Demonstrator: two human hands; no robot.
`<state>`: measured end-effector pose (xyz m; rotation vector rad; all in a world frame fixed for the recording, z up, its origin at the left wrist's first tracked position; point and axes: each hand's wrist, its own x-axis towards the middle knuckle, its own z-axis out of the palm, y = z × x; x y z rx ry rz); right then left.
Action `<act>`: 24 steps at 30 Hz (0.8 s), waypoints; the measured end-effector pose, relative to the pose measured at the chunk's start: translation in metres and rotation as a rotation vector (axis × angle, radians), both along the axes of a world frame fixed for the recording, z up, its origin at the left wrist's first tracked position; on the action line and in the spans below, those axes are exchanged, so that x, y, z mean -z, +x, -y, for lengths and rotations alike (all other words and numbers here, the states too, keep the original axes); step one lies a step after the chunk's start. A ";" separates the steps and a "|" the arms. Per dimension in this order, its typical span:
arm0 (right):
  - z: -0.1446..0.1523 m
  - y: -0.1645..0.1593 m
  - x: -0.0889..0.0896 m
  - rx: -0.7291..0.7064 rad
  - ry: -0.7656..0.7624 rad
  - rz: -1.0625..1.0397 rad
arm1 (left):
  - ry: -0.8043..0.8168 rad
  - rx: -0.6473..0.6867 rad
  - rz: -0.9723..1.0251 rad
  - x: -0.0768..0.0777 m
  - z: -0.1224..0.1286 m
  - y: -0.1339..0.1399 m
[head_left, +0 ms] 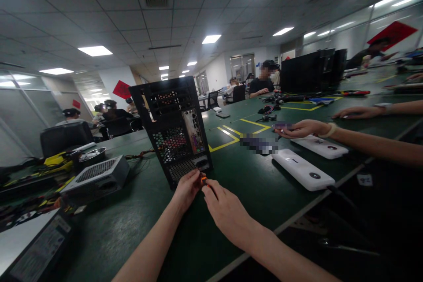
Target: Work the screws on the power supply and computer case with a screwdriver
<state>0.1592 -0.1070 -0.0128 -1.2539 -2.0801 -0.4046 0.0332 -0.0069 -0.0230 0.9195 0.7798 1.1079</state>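
Note:
A black computer tower case [172, 132] stands upright on the green table with its back panel facing me. My right hand [228, 211] is closed around a screwdriver [204, 181] with an orange and black handle, pointed at the bottom of that panel. Close by, my left hand [185, 189] has its fingers pinched at the panel's lower edge, around the screwdriver's front end. What lies between those fingertips is hidden. Just above them sits the power supply's grille [188, 168], inside the case.
Two white power banks [302, 169] lie to the right, beside another person's hands [302, 128]. A loose power supply [95, 178] and a silver box [33, 242] with a label stand at left, near a metal bowl [92, 155] and cables. Monitors [307, 72] stand farther back.

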 end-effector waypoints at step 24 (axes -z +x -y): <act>-0.029 0.039 -0.039 -0.276 0.068 0.362 | 0.029 0.087 0.084 -0.003 0.004 -0.001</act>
